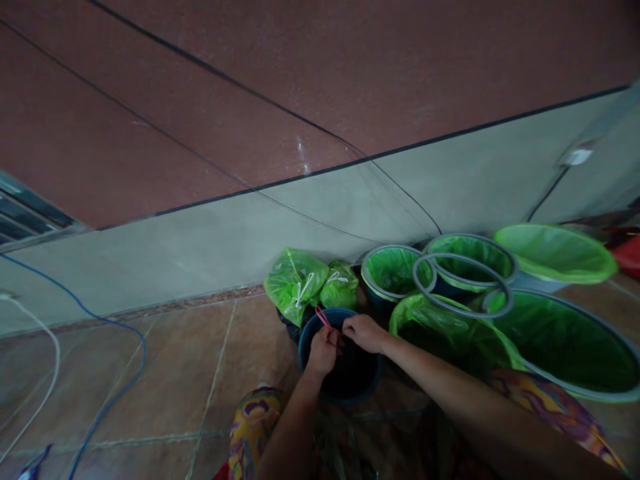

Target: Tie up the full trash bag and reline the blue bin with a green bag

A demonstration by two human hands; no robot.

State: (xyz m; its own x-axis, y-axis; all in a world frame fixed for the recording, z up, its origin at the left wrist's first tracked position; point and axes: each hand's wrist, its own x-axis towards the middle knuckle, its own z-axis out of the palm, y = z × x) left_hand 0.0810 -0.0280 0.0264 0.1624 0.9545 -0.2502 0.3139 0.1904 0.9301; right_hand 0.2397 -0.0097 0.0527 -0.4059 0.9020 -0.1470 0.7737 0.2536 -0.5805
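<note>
Both hands over dark blue bucket (345, 380) on tiled floor (200, 373). Left hand (323, 350) pinched shut on pink tie (323, 316); right hand (364, 332) curled at bucket rim, grip unclear. Tied green bags (295, 281) at 11 o'clock, green-lined bins (395, 272) at 2 o'clock.

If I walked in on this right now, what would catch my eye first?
Probably the bright green: bins lined with green bags crowd the right side by the wall, and two tied green bags sit behind a dark blue bucket on the tiled floor. Over that bucket, the left hand and right hand meet at a thin pink strip.
</note>
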